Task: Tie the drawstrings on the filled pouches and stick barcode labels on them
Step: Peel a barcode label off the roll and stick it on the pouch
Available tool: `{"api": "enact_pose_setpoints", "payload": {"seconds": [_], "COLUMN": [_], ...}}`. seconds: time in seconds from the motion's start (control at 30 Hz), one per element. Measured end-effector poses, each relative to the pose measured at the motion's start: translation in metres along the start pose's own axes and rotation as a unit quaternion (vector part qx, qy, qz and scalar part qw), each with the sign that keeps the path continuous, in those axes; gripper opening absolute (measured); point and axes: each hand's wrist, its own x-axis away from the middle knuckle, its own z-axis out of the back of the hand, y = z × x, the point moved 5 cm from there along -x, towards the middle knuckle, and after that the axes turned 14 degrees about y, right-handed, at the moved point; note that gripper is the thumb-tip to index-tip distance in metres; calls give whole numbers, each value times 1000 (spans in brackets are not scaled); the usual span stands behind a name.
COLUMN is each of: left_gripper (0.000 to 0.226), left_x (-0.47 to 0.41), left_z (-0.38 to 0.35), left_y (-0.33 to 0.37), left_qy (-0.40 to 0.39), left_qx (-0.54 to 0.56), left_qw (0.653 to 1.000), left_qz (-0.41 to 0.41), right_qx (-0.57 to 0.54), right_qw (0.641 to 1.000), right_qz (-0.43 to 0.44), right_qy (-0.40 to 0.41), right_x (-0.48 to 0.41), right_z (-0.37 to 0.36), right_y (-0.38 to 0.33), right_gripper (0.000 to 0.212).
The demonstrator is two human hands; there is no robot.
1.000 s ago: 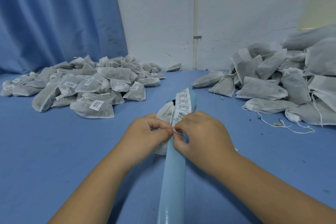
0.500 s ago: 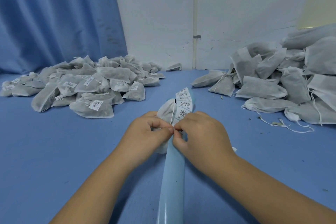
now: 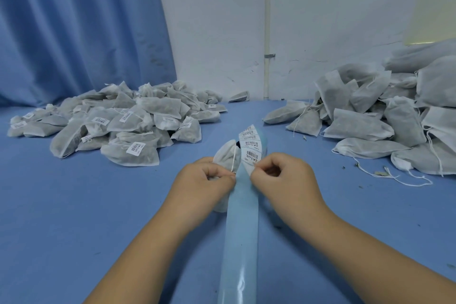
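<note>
Near the middle of the blue counter (image 3: 74, 205), both hands curled and close together, with a pale blue backing strip (image 3: 240, 229) running from the bottom edge up between them. Left hand (image 3: 204, 180) wrapped over a filled white pouch (image 3: 225, 153), thumb and forefinger pinching its thin white drawstring (image 3: 233, 161), drawn straight down across the pouch's gathered top. Right hand (image 3: 283, 177) with thumb and forefinger pressed tip to tip just at the strip's right edge, the other fingers folded into the palm; content of that pinch too small to tell. On the strip's far end, arching upward behind the knuckles, a row of white barcode labels (image 3: 250, 148), the nearest just beside the right forefinger. To the left, well apart from the hands, a low heap of filled pouches (image 3: 128, 126), many bearing a barcode sticker. To the right, a taller heap of plain pouches (image 3: 370, 118) without visible stickers, several loose strings (image 3: 407, 177) trailing onto the counter in front of it, beside small dark scraps. At the back, one lone pouch (image 3: 239, 96) lying at the foot of the white wall (image 3: 222, 20), near a thin vertical pipe (image 3: 266, 32). Behind the left heap, a blue curtain (image 3: 74, 20) hanging in folds.
</note>
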Motion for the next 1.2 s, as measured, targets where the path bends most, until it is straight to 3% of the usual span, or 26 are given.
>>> {"api": "enact_pose_setpoints", "payload": {"seconds": [0.27, 0.47, 0.63, 1.03, 1.2], "left_gripper": [23, 26, 27, 27, 35], "left_x": [-3, -8, 1, 19, 36], "left_z": [16, 38, 46, -49, -121], "left_y": [3, 12, 27, 90, 95], "left_qy": [1, 97, 134, 18, -8], "left_qx": [19, 21, 109, 149, 139], "left_qw": [1000, 995, 985, 988, 990], "left_qz": [21, -5, -15, -21, 14], "right_qx": [-98, -87, -92, -120, -191], "right_qw": [989, 988, 986, 983, 958], "right_qz": [-113, -127, -137, -137, -184], "right_qy": [1, 2, -21, 32, 112], "right_x": [-3, -1, 1, -26, -38], "right_z": [20, 50, 69, 145, 182], "right_y": [2, 9, 13, 35, 57], "right_gripper": [14, 13, 15, 16, 21]}}
